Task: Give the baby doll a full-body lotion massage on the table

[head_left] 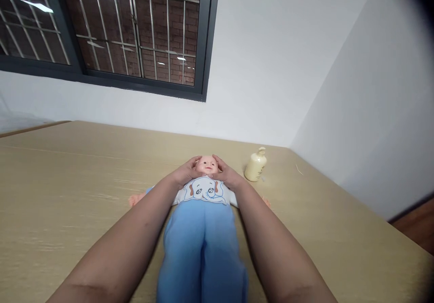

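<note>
Window [135, 32] with bars, upper left; brick wall behind the glass. Pale wooden tabletop [68, 194] runs into the room corner.

Doll [203, 212] lies on its back, mid-tabletop, feet toward the wearer, head [206, 165] at the far end. White top with an elephant print, blue trousers. Its small hands poke out to either side.

Left hand [185, 173] cups the left side of the doll's head. Fingers [194, 160] loosely spread and curved, laid against temple and cheek; a light contact, not clamped.

Right hand [228, 174] mirrors it on the other side. Fingers [217, 159] likewise apart and curled over the crown and cheek, resting rather than gripping. The doll's face shows between the two hands.

Judgement: to do this well, keep both palms even, pressure soft and symmetrical, head steady and centred, forearms low along the doll's body so nothing drags the clothing.

Cream pump bottle [256, 165] stands upright further right, near the right hand but apart from it, close to the wall corner. Dark floor shows at far right, past the tabletop edge.
</note>
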`<move>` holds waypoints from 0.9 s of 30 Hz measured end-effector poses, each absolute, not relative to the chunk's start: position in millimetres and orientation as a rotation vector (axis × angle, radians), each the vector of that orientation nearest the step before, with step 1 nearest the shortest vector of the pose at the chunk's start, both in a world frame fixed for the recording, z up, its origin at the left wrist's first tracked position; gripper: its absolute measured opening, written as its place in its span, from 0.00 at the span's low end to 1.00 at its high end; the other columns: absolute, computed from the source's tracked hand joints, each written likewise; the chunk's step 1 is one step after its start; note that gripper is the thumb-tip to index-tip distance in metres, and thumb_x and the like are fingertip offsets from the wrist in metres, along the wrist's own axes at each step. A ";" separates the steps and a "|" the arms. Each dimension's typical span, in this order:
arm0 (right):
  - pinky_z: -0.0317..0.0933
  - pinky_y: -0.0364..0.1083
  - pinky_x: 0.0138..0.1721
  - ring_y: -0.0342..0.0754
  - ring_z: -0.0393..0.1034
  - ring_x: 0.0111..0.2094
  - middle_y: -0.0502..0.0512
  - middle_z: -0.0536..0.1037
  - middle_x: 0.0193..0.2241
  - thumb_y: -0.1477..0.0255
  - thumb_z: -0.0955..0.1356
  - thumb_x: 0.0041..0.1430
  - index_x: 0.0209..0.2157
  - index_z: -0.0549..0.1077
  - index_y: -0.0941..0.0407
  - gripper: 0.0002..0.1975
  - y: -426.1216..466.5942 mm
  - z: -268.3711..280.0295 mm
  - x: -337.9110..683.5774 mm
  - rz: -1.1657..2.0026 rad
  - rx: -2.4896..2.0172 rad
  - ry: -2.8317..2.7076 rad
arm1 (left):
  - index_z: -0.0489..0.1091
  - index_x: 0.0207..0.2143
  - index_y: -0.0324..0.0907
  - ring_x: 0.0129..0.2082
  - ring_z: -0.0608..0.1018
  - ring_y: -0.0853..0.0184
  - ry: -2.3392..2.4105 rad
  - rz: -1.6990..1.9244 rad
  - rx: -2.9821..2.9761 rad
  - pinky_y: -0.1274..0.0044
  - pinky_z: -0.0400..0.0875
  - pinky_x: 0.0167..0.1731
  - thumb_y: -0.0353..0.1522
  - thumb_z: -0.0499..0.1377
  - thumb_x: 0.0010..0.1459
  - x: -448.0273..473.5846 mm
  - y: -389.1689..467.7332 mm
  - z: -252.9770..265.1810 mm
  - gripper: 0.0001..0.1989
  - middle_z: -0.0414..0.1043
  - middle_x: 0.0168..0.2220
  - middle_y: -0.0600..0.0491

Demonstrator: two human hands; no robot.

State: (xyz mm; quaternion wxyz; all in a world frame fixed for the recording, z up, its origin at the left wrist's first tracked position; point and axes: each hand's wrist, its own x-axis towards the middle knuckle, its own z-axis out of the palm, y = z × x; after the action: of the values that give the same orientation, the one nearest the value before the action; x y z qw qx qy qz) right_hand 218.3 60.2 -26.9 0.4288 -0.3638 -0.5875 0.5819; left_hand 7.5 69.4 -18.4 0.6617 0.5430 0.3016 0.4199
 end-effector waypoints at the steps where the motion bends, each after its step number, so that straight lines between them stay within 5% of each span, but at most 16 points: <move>1: 0.60 0.56 0.59 0.57 0.62 0.61 0.57 0.60 0.65 0.70 0.79 0.42 0.68 0.47 0.46 0.57 59.4 -25.9 219.5 1.485 -0.887 -1.454 | 0.62 0.59 0.45 0.53 0.75 0.49 0.677 0.947 1.224 0.62 0.72 0.48 0.29 0.75 0.36 6.9 69.8 -18.4 0.46 0.67 0.58 0.39; 9: 0.61 0.56 0.59 0.58 0.65 0.59 0.56 0.64 0.64 0.80 0.75 0.38 0.67 0.53 0.48 0.54 58.8 -21.5 223.1 1.622 -0.798 -1.307 | 0.66 0.58 0.42 0.46 0.79 0.51 0.659 0.959 1.114 0.64 0.73 0.44 0.27 0.69 0.37 4.8 69.3 -14.8 0.41 0.75 0.49 0.42; 17: 0.57 0.56 0.62 0.57 0.60 0.63 0.57 0.57 0.67 0.70 0.78 0.43 0.68 0.50 0.48 0.54 60.8 -25.7 216.9 1.413 -0.951 -1.417 | 0.59 0.62 0.45 0.50 0.77 0.51 0.713 0.968 1.163 0.67 0.74 0.44 0.25 0.71 0.37 10.5 66.2 -16.8 0.48 0.68 0.57 0.41; 27: 0.59 0.57 0.60 0.58 0.61 0.62 0.58 0.55 0.67 0.71 0.78 0.43 0.69 0.46 0.47 0.57 61.5 -29.8 218.5 1.393 -0.968 -1.481 | 0.55 0.64 0.45 0.51 0.76 0.50 0.788 0.948 1.245 0.66 0.73 0.43 0.26 0.70 0.39 10.5 62.9 -13.4 0.49 0.64 0.60 0.39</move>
State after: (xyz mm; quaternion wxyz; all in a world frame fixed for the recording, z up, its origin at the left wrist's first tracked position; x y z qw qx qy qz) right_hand 218.5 61.5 -29.8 0.4301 -0.3882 -0.5937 0.5584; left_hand 10.5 62.9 -13.4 0.6402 0.5459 0.3456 0.4156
